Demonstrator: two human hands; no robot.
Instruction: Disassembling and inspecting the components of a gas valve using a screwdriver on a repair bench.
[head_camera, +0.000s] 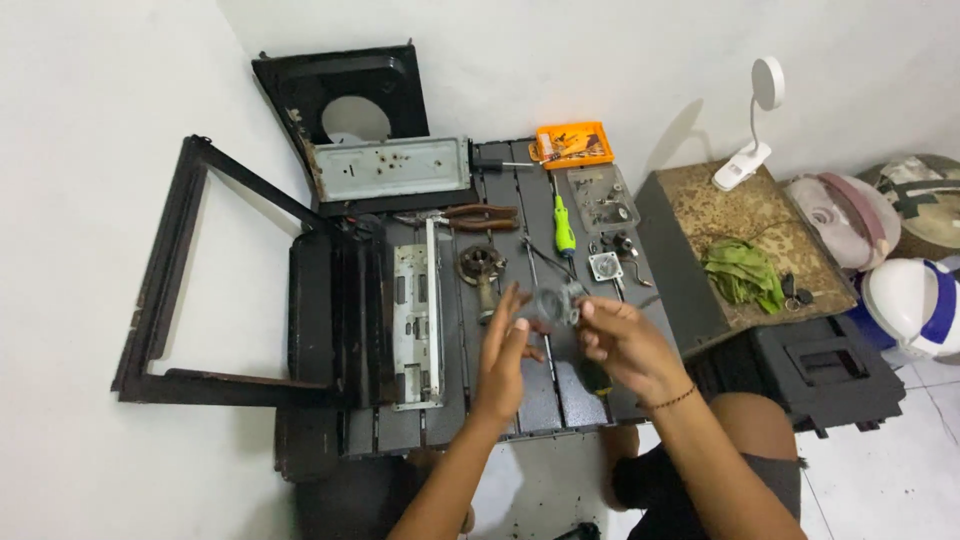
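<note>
Nearest the camera are the person's two bare forearms, reaching forward over a dark slatted desk (540, 400). The left hand (505, 350) is open, fingers stretched out and a little spread, the fingertips touching or almost touching a small round metal part (555, 303). The right hand (625, 340) has its fingers curled and pinches that same part from the other side; a thin cord bracelet (668, 401) sits on its wrist. The part lies between the two hands, held just above the desk; its exact shape is too blurred to tell.

Just beyond the left hand's fingertips lies a round rusty motor piece (481, 265), and past that a pair of red-handled pliers (480, 216). To the left of the left hand a pale metal bracket (416, 320) lies lengthwise beside a black casing (330, 310), with an open black frame (180, 280) leaning at the wall further left. Beyond the right hand are a green-handled screwdriver (563, 225), a small square metal piece (605, 265), a clear tray of small parts (602, 198) and an orange box (572, 144). Well to the right of the right hand a green cloth (742, 272) lies on a brown-topped stand (720, 205) that carries a white clip lamp (752, 125).
</note>
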